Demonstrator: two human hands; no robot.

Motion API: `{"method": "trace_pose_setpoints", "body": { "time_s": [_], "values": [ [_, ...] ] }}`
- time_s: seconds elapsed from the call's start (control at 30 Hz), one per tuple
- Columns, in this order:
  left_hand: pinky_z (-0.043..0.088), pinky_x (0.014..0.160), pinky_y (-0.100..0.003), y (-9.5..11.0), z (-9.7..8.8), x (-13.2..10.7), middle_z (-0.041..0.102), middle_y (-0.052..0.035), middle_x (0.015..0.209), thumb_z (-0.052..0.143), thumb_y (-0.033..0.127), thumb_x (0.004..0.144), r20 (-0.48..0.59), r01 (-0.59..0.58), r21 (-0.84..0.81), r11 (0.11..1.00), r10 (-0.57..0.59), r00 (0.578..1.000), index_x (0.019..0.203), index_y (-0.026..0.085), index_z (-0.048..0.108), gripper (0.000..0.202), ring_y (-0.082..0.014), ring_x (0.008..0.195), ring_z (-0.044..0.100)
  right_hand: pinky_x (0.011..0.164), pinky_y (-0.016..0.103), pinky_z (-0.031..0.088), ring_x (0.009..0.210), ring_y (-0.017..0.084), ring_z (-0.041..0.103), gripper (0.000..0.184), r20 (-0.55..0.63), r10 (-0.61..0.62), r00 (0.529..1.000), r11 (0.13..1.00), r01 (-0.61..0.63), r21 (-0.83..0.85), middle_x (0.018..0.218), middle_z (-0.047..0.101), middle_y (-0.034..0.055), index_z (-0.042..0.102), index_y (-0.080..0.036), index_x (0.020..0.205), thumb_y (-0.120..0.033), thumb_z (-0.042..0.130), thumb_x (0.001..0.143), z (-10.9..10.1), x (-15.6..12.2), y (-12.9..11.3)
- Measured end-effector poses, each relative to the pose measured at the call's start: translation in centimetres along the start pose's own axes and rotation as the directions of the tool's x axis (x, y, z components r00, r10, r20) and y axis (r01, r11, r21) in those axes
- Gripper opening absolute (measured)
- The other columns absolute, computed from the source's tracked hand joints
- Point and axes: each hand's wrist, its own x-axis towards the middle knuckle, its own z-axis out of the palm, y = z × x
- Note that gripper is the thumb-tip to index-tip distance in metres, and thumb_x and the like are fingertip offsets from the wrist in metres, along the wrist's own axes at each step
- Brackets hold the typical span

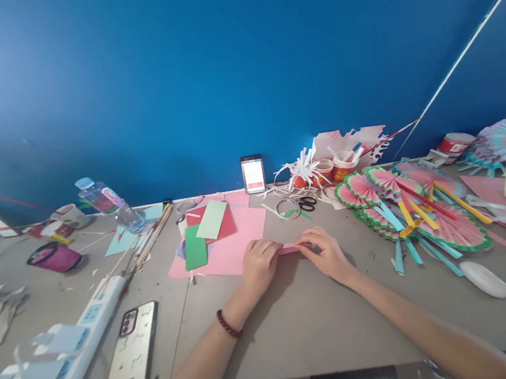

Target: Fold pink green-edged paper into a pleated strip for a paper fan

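Note:
A narrow pink strip of folded paper (289,249) runs between my two hands, just above the grey table. My left hand (260,265) grips its left end with the fingers closed over it. At the other end my right hand (324,253) pinches the strip between thumb and fingers. Behind my left hand lies a large pink sheet (229,256). Green card (194,247), a pale green card (212,219) and red paper (226,219) rest on that sheet. A dark beaded bracelet (229,325) circles my left wrist.
Folded paper fans (453,229) with coloured strips spread over the right side, near a white oval object (485,279). Black scissors (307,204) lie behind my right hand. A power strip (96,333), a phone (129,360) and a tilted water bottle (110,204) are on the left.

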Motion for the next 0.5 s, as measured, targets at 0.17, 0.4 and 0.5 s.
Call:
{"method": "trace_pose_setpoints", "body": {
  "time_s": [0.17,0.4,0.5],
  "values": [
    [0.044,0.068,-0.03,0.21,-0.1,0.09,0.068,-0.0008,0.076,0.047,0.022,0.095,-0.048,-0.02,-0.034,0.999,0.019,0.999,0.087,0.019,0.066,0.021,-0.0137,0.072,0.061,0.073,0.034,0.048,0.08,0.02,0.059,0.016,-0.002,-0.014,1.0,0.999,0.014,-0.04,0.078,0.065,0.0042,0.066,-0.023,0.08,-0.027,0.054,0.09,0.03,-0.08,-0.03],
    [0.042,0.071,-0.031,0.74,-0.14,0.16,0.068,0.0006,0.076,0.046,0.02,0.095,-0.012,-0.067,-0.012,0.998,0.067,0.998,0.087,0.02,0.065,0.02,-0.0118,0.07,0.06,0.081,0.036,0.041,0.087,0.019,0.058,0.011,0.039,-0.155,0.987,0.954,0.16,-0.254,0.086,0.069,0.0032,0.068,-0.024,0.088,-0.026,0.057,0.09,0.2,-0.35,-0.27],
    [0.042,0.074,-0.031,0.86,-0.06,0.17,0.068,0.0006,0.081,0.045,0.019,0.096,-0.015,-0.111,0.006,0.994,0.111,0.994,0.095,0.02,0.063,0.018,-0.0121,0.074,0.059,0.08,0.035,0.039,0.084,0.017,0.058,0.014,0.044,-0.193,0.98,0.943,0.198,-0.269,0.083,0.069,0.0016,0.068,-0.024,0.088,-0.025,0.055,0.092,0.22,-0.43,-0.25]
  ]
}}
